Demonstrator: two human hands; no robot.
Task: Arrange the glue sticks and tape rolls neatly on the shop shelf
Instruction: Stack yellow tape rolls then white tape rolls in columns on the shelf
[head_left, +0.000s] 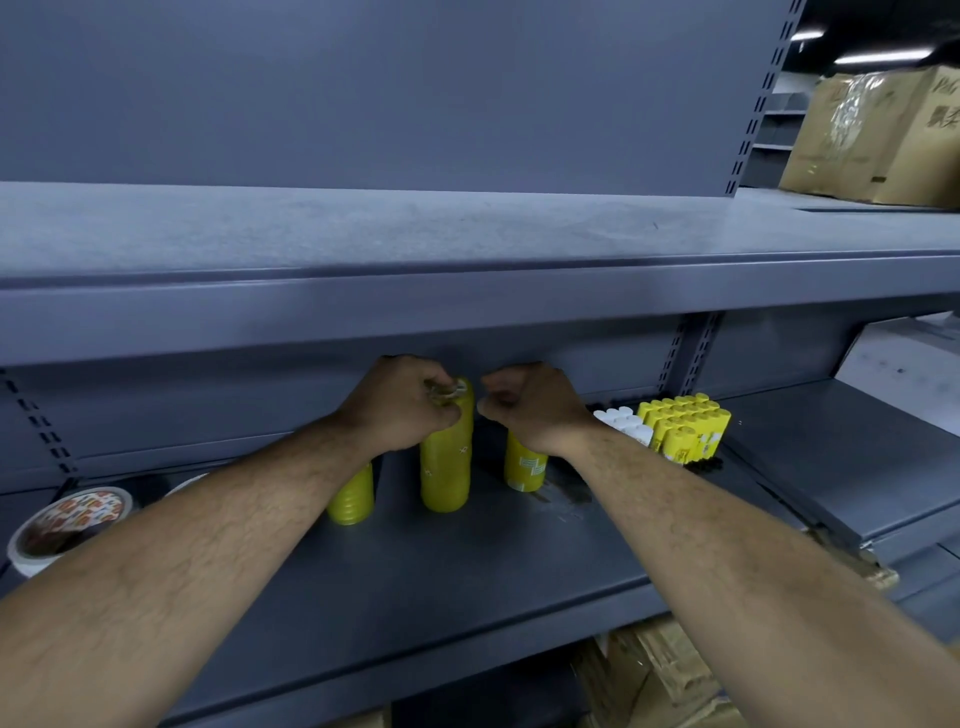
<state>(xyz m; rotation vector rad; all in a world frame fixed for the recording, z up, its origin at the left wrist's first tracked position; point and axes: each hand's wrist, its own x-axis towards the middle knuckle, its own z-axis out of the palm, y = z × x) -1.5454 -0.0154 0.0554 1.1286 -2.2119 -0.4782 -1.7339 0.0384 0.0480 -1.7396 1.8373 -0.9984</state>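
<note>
Left hand (410, 402), right hand (530, 408), both curled

We see three yellow cylinders upright on the grey shelf (467, 577): a tall cylinder (447, 462), its top gripped by our left hand (410, 402), a shorter cylinder (353, 501) to its left, and a labelled cylinder (524, 467) to its right. Farther right, yellow glue sticks (685, 423) stand packed together, touching white glue sticks (623, 423). A white tape roll (67, 525) lies far left.

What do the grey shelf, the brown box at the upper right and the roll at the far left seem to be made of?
Grey shelf: probably painted sheet metal, matt; folded edges and slotted uprights suggest it.
Brown box: cardboard, dull, with glossy clear tape across it.
Roll: apparently adhesive tape, white side, red-printed top face; the material itself is unclear.
</note>
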